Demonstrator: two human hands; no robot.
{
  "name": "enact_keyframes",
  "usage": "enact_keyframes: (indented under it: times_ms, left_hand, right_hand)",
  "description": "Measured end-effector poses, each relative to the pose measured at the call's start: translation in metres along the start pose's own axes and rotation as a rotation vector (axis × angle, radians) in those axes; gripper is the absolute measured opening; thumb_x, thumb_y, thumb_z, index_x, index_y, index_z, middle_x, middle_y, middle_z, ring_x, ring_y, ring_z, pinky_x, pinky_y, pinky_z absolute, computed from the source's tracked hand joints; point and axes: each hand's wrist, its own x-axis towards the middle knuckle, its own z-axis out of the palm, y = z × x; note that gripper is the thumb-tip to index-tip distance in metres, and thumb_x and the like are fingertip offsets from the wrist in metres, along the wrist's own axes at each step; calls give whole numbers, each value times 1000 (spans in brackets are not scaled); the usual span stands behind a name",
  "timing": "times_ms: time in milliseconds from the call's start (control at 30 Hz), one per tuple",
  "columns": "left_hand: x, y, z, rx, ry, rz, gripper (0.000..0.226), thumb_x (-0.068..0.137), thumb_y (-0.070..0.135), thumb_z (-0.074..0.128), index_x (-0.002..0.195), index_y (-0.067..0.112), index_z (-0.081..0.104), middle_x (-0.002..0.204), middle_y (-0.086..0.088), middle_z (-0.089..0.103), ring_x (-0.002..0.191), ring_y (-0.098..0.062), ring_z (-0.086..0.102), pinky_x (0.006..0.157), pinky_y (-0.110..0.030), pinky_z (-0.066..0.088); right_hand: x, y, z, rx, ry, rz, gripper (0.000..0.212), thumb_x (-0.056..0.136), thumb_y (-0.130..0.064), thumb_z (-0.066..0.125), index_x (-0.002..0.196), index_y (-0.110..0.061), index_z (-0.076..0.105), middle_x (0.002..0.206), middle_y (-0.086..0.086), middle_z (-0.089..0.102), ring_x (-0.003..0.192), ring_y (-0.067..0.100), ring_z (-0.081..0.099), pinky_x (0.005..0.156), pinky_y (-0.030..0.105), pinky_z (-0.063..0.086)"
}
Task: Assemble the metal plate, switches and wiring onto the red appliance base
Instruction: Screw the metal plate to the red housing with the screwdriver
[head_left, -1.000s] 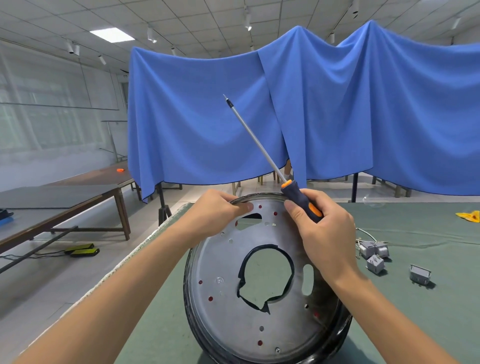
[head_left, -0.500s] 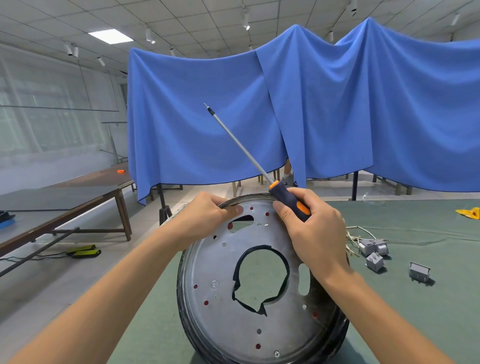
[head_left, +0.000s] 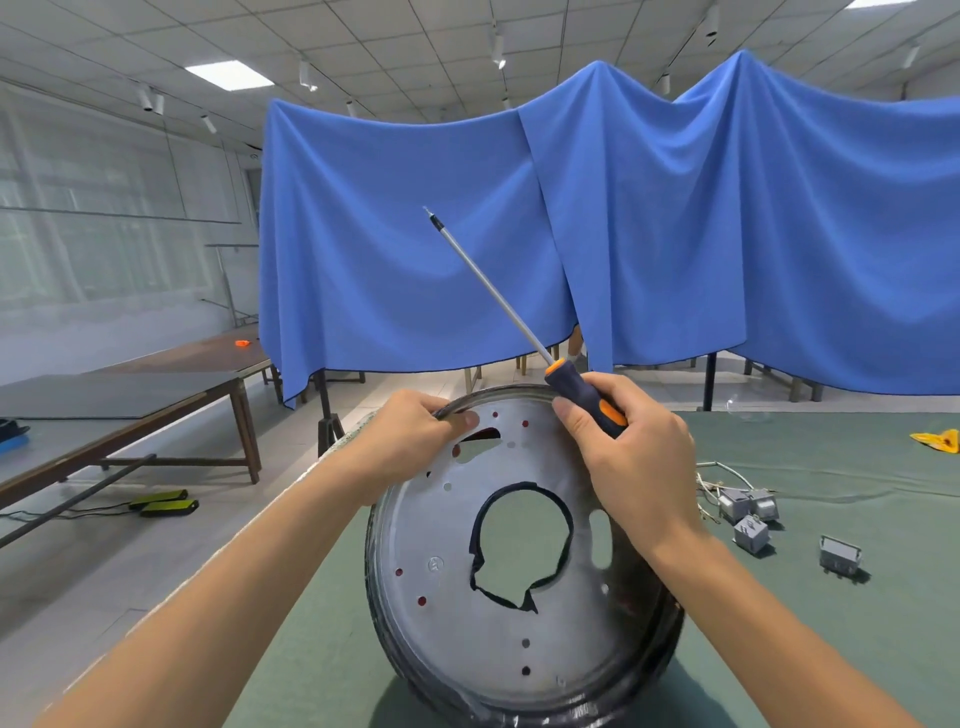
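I see the round metal plate (head_left: 457, 582) standing on its edge on the green table (head_left: 831, 649). My left hand (head_left: 410, 441) grips its top rim. My right hand (head_left: 631, 457) holds the screwdriver (head_left: 582, 395), the tip pointing up and left. The grey switches (head_left: 748, 514) lie near, to the right.

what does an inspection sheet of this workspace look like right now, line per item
surface: green mat covers the bench
job's things: metal plate tilted up on its edge, red showing through its holes; grey switches on the mat to the right
clutter: yellow scrap far right
hands: left hand grips the plate's top rim; right hand holds a screwdriver, tip pointing up and away
cables: thin wires by the switches
surroundings: blue cloth hung behind; wooden table left
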Motion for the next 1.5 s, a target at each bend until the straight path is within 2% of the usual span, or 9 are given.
enact_keyframes:
  times_ms: [100, 233, 433, 633, 933, 1067, 1167, 1333, 1500]
  left_hand:
    - [15, -14, -2, -67, 193, -30, 37, 92, 30, 60, 67, 3, 61, 52, -1, 38, 39, -12, 28, 43, -19, 26]
    - [32, -34, 7, -214, 427, -93, 39, 94, 26, 58, 57, 16, 49, 46, 5, 29, 50, -21, 27, 53, -29, 21]
    - [38, -59, 26, -397, 636, -259, 28, 94, 28, 56, 71, 16, 65, 51, 4, 40, 52, -18, 35, 55, -29, 30]
    - [39, -68, 36, -485, 690, -299, 29, 95, 31, 56, 102, 7, 70, 66, -3, 62, 55, -16, 39, 61, -36, 40]
    - [42, -72, 40, -414, 701, -245, 28, 95, 32, 55, 106, 12, 71, 100, -3, 67, 61, -14, 51, 57, -30, 41]
    - [39, -74, 42, -425, 688, -227, 31, 95, 34, 56, 116, 15, 69, 114, -10, 67, 103, -32, 60, 82, -40, 51]
    - [38, -73, 43, -415, 691, -185, 31, 95, 34, 55, 117, 18, 68, 110, -9, 70, 97, -31, 61, 71, -31, 45]
    - [35, -73, 45, -398, 696, -135, 31, 95, 33, 55, 122, 21, 66, 107, -1, 71, 93, -21, 63, 73, -28, 48]
    - [35, -70, 47, -380, 699, -108, 29, 95, 32, 55, 122, 23, 66, 78, 20, 61, 72, 0, 54, 59, -24, 43]
  right_hand:
    - [6, -5, -9, 28, 23, -21, 17, 85, -31, 70, 82, -44, 59, 78, -18, 64, 77, 9, 60, 67, 18, 42]
    - [7, -10, -25, -58, -21, -38, 6, 81, -40, 70, 85, -40, 65, 79, -19, 67, 77, 6, 61, 66, 26, 46]
    - [-6, -3, -40, -339, -163, 24, 8, 77, -43, 69, 85, -40, 68, 75, -16, 67, 76, 15, 61, 63, 31, 46]
    - [-17, 3, -35, -601, -305, 44, 14, 79, -49, 58, 81, -38, 66, 75, -13, 65, 75, 16, 59, 59, 25, 41]
    - [-13, 2, -26, -677, -315, 22, 16, 80, -44, 56, 83, -31, 65, 79, -9, 64, 76, 18, 58, 57, 23, 37]
    - [-14, -1, -25, -678, -325, 10, 15, 80, -43, 57, 83, -31, 65, 79, -9, 64, 77, 19, 58, 55, 24, 33]
    - [-15, -3, -25, -693, -332, 9, 16, 80, -44, 57, 82, -30, 65, 79, -8, 63, 76, 19, 57, 54, 24, 32]
    - [-15, -6, -25, -695, -324, 25, 19, 80, -46, 57, 85, -30, 66, 80, -8, 64, 79, 19, 58, 57, 26, 34]
    - [-15, -11, -26, -722, -318, 22, 21, 81, -46, 54, 86, -28, 65, 81, -7, 64, 79, 20, 58, 56, 26, 33]
